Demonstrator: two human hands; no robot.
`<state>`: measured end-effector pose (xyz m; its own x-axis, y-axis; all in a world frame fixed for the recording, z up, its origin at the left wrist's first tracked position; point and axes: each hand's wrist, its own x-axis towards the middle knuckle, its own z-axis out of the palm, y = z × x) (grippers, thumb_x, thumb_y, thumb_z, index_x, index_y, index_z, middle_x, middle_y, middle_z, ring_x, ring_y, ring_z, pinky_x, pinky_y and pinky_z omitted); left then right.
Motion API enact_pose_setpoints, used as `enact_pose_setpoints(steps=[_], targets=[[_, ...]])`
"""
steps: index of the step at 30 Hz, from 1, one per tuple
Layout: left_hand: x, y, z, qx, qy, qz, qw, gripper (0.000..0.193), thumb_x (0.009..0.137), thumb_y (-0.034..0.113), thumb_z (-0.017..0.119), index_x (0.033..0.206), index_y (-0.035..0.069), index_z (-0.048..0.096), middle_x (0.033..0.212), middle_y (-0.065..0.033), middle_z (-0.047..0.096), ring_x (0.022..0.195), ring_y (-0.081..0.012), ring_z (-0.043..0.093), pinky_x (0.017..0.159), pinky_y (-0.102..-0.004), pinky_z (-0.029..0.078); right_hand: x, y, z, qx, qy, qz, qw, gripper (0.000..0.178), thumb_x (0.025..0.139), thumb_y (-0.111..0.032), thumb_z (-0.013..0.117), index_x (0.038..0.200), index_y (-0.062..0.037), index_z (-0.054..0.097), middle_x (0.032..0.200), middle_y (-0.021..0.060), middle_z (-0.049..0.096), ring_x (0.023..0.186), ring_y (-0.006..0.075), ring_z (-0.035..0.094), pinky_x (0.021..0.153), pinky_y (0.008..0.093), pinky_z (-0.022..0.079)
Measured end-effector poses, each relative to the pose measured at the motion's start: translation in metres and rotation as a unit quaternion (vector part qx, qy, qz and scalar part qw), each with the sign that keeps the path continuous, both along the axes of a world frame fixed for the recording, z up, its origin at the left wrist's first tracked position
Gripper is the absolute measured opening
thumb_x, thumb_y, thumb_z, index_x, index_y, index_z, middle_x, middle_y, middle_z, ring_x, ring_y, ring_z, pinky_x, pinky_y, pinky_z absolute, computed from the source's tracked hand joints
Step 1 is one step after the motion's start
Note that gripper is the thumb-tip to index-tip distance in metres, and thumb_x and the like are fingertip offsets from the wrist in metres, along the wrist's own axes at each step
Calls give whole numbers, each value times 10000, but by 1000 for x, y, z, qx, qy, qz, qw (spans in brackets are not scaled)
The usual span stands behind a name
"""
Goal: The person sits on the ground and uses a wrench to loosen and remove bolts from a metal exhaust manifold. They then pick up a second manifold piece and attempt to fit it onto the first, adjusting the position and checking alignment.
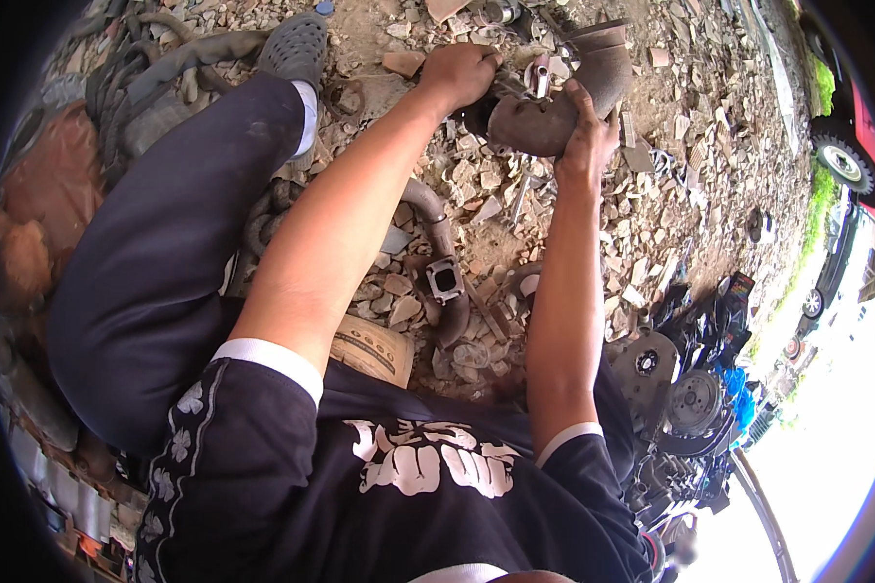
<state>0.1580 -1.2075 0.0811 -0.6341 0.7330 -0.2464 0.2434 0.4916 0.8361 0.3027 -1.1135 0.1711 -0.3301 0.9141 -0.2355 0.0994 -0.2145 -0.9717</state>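
Note:
My right hand (590, 141) is closed around a rusty curved metal pipe (605, 85), its thumb lying along the outer side. The pipe bends like an elbow, one wide end pointing up and the other toward the left. Close to that left end, my left hand (462, 76) is a fist with the knuckles up; whatever its fingers grip is hidden. Dark metal shows just below the fist. A small shiny cylinder (542, 74) is visible between the two hands, inside the curve of the pipe.
Broken stone and tile rubble (671, 209) covers the ground. Nearer me lies another rusty pipe with a square flange (444, 279), beside a tan printed package (371, 350). Black hoses (131, 73) lie at far left, machine parts (692, 400) at right, and parked vehicles (844, 165) beyond.

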Motion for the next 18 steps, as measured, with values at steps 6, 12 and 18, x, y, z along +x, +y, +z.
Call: enact_pose_setpoints(steps=[6,12,18], targets=[[1,-3,7,7,19,-11,1000,380,959,399,510,1130,137,726,1107,-177,706,1062,-378,651,943,-454,493,2,2,-3,-7,-6,6,1000,640,778,-172,837,1278,88,533,1133,197,665,955,266,669,880,360,548],[-4,0,7,-9,6,-7,1000,392,953,413,552,1176,138,719,1142,-174,702,1093,-372,647,959,-433,485,-14,-7,8,16,-4,-14,1000,613,795,-143,830,1287,77,539,1157,190,656,993,258,660,876,359,540],[-11,4,15,-35,2,-32,999,392,957,405,551,1169,114,707,1161,-171,696,1105,-372,641,964,-434,482,-18,-4,4,4,3,-28,1000,601,805,-185,813,1272,81,547,1148,190,653,998,264,656,876,361,536]])
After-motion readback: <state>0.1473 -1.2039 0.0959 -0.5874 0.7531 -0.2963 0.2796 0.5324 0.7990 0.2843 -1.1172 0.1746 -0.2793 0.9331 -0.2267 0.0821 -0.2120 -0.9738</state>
